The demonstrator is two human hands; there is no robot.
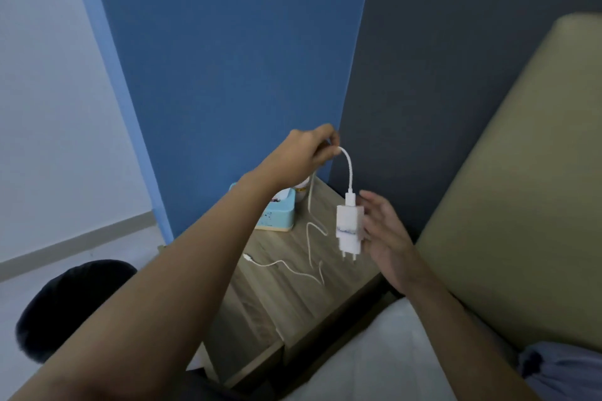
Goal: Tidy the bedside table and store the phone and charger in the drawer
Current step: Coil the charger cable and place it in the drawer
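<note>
1. Head view, left grip: my left hand [304,153] is raised above the counter [290,290], its fingertips pinching the white charger cable [348,166] near the top of its arc.
2. Head view, charger: the white charger plug [349,231] hangs from the cable below my left hand, prongs pointing down, in the air over the counter's right part.
3. Head view, right grip: my right hand [382,231] is just beside the plug on its right, fingers spread and loosely curved. I cannot tell whether they touch the plug.
4. Head view, cable run: the rest of the cable drops from my left hand and lies in loose loops on the wooden counter, its free end [248,258] near the left edge.
5. Head view, surroundings: a light blue tissue box [277,215] stands at the counter's back left, partly hidden by my left forearm. A small pale container behind it is mostly covered.
6. Head view, surroundings: the bed with white sheet [368,365] and tan headboard [521,205] lies to the right; a dark round object [71,306] sits on the floor to the left.
</note>
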